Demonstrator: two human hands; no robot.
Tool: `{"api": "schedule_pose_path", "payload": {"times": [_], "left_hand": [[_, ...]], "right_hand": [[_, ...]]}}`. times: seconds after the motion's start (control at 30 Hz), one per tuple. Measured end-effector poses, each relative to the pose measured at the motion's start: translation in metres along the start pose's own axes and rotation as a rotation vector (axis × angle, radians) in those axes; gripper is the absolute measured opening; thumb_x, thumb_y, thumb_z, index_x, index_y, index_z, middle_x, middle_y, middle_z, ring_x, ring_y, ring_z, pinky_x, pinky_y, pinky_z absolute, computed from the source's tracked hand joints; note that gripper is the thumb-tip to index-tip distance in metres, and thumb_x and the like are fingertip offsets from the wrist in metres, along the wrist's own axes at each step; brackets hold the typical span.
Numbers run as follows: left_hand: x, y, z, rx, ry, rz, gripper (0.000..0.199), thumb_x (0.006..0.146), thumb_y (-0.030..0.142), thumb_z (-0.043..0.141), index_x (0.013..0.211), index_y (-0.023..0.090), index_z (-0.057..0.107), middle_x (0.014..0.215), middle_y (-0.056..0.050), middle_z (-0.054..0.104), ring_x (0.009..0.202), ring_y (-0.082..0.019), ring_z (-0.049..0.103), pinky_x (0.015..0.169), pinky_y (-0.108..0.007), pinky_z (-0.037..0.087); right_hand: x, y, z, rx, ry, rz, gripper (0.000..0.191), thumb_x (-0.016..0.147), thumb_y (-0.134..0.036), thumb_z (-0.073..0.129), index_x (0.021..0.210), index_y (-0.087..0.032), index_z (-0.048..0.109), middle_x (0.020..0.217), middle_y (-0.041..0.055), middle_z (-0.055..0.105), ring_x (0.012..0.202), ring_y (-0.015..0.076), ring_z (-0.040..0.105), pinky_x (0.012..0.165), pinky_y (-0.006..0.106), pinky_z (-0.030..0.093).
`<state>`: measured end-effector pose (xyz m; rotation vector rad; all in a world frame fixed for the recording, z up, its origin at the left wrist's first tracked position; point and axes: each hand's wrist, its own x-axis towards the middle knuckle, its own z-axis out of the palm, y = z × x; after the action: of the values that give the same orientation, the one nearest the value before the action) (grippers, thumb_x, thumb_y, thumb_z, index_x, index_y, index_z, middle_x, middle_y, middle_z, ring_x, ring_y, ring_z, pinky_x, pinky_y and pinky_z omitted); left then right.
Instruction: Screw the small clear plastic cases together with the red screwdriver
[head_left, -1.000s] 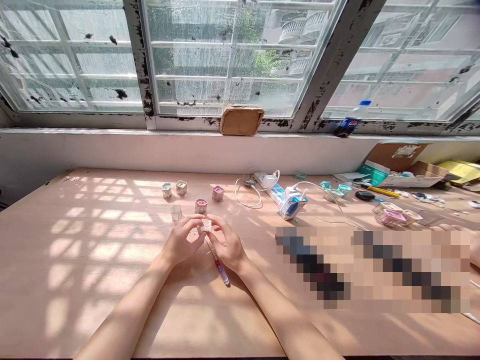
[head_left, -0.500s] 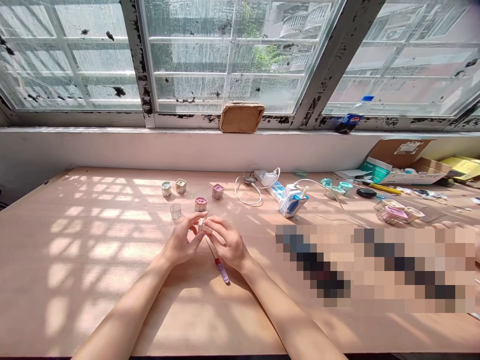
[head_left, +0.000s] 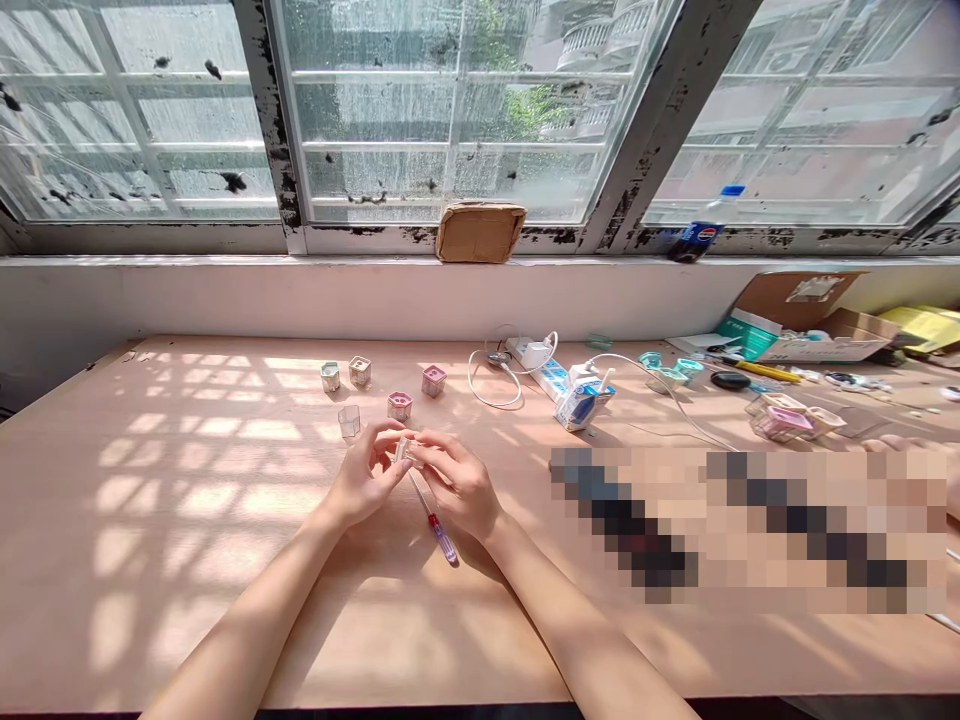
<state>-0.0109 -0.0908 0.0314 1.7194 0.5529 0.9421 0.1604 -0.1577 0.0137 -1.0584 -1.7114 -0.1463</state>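
Between the fingertips of my left hand (head_left: 367, 475) and my right hand (head_left: 461, 485) is a small cream plastic piece (head_left: 405, 450); both hands grip it, and the fingers cover part of it. Below it on the table lies a screwdriver (head_left: 442, 538) with a purple and red handle, its shaft pointing up toward my fingers. Just beyond my hands stand a clear hexagonal cup (head_left: 349, 422) and a small clear box with a pink top (head_left: 400, 405). Farther back are another pink-topped box (head_left: 433, 380), a cream-topped box (head_left: 360, 371) and a green-topped box (head_left: 330, 376).
A power strip (head_left: 549, 380) with white cables and a blue-white carton (head_left: 583, 405) stand right of centre. Teal cups (head_left: 688, 370), pink and cream trays (head_left: 787, 422) and an open cardboard box (head_left: 832, 335) are at the right. Part of another person's hand (head_left: 892, 445) shows beside a blurred-out area.
The cream piece has turned between my fingers, and my fingers have shifted slightly around it. The whole view has moved a little. The screwdriver and boxes stay where they were.
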Motion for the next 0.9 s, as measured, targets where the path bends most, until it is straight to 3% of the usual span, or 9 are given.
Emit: {"api": "schedule_pose_path", "payload": {"times": [0.2, 0.3, 0.4, 0.5, 0.6, 0.67, 0.77, 0.9], "left_hand": [[0.001, -0.003, 0.0, -0.023, 0.018, 0.015, 0.037, 0.09, 0.036, 0.071, 0.118, 0.023, 0.05, 0.118, -0.01, 0.072, 0.094, -0.018, 0.069, 0.073, -0.028, 0.051], [0.003, -0.005, -0.005, 0.009, 0.085, 0.048, 0.031, 0.09, 0.034, 0.071, 0.113, 0.023, 0.055, 0.118, -0.01, 0.072, 0.096, -0.019, 0.069, 0.072, -0.028, 0.053], [0.007, -0.011, -0.013, 0.046, 0.199, 0.083, 0.029, 0.088, 0.032, 0.071, 0.113, 0.023, 0.059, 0.119, -0.011, 0.07, 0.101, -0.02, 0.07, 0.072, -0.027, 0.056], [0.012, -0.019, -0.023, 0.074, 0.276, 0.094, 0.032, 0.086, 0.029, 0.071, 0.116, 0.023, 0.063, 0.122, -0.01, 0.07, 0.103, -0.02, 0.071, 0.074, -0.027, 0.057], [0.015, -0.025, -0.03, 0.091, 0.325, 0.08, 0.034, 0.085, 0.026, 0.071, 0.118, 0.021, 0.065, 0.123, -0.011, 0.071, 0.103, -0.02, 0.071, 0.078, -0.028, 0.058], [0.015, -0.026, -0.033, 0.094, 0.341, 0.068, 0.033, 0.084, 0.026, 0.071, 0.116, 0.02, 0.067, 0.123, -0.011, 0.071, 0.101, -0.02, 0.071, 0.08, -0.029, 0.058], [0.014, -0.026, -0.036, 0.101, 0.32, 0.041, 0.03, 0.083, 0.027, 0.072, 0.112, 0.02, 0.069, 0.113, -0.009, 0.074, 0.09, -0.017, 0.071, 0.075, -0.028, 0.057], [0.012, -0.022, -0.038, 0.163, 0.256, -0.002, 0.028, 0.082, 0.028, 0.073, 0.108, 0.019, 0.068, 0.082, -0.002, 0.071, 0.066, -0.013, 0.065, 0.06, -0.024, 0.051]], "right_hand": [[0.003, -0.002, 0.0, -0.017, -0.007, -0.008, 0.03, 0.097, -0.011, 0.058, 0.12, -0.028, 0.07, 0.118, 0.0074, 0.071, 0.108, 0.0202, 0.069, 0.091, 0.035, 0.059], [0.003, 0.002, -0.001, -0.014, -0.009, 0.031, 0.025, 0.098, -0.018, 0.059, 0.12, -0.025, 0.068, 0.119, 0.0088, 0.07, 0.11, 0.0218, 0.068, 0.094, 0.036, 0.057], [0.002, 0.006, -0.006, -0.043, -0.064, 0.136, 0.016, 0.099, -0.031, 0.058, 0.108, -0.022, 0.067, 0.101, 0.0078, 0.073, 0.092, 0.0213, 0.07, 0.082, 0.034, 0.057], [0.004, 0.004, -0.016, -0.111, -0.291, 0.304, 0.03, 0.099, -0.041, 0.054, 0.081, -0.021, 0.065, 0.073, 0.0027, 0.067, 0.066, 0.0167, 0.062, 0.065, 0.028, 0.046], [0.013, -0.006, -0.027, -0.182, -0.596, 0.445, 0.039, 0.095, -0.045, 0.058, 0.064, -0.02, 0.057, 0.063, -0.0001, 0.061, 0.057, 0.0133, 0.053, 0.058, 0.026, 0.034], [0.02, -0.014, -0.032, -0.219, -0.728, 0.518, 0.042, 0.089, -0.045, 0.065, 0.058, -0.02, 0.053, 0.059, -0.0009, 0.059, 0.055, 0.0124, 0.049, 0.056, 0.026, 0.03], [0.025, -0.023, -0.035, -0.231, -0.805, 0.586, 0.046, 0.084, -0.046, 0.07, 0.054, -0.019, 0.049, 0.058, -0.0011, 0.057, 0.056, 0.0124, 0.048, 0.055, 0.026, 0.027], [0.026, -0.027, -0.034, -0.215, -0.871, 0.625, 0.045, 0.084, -0.045, 0.069, 0.053, -0.019, 0.048, 0.057, -0.0013, 0.056, 0.054, 0.0118, 0.047, 0.053, 0.026, 0.024]]}}
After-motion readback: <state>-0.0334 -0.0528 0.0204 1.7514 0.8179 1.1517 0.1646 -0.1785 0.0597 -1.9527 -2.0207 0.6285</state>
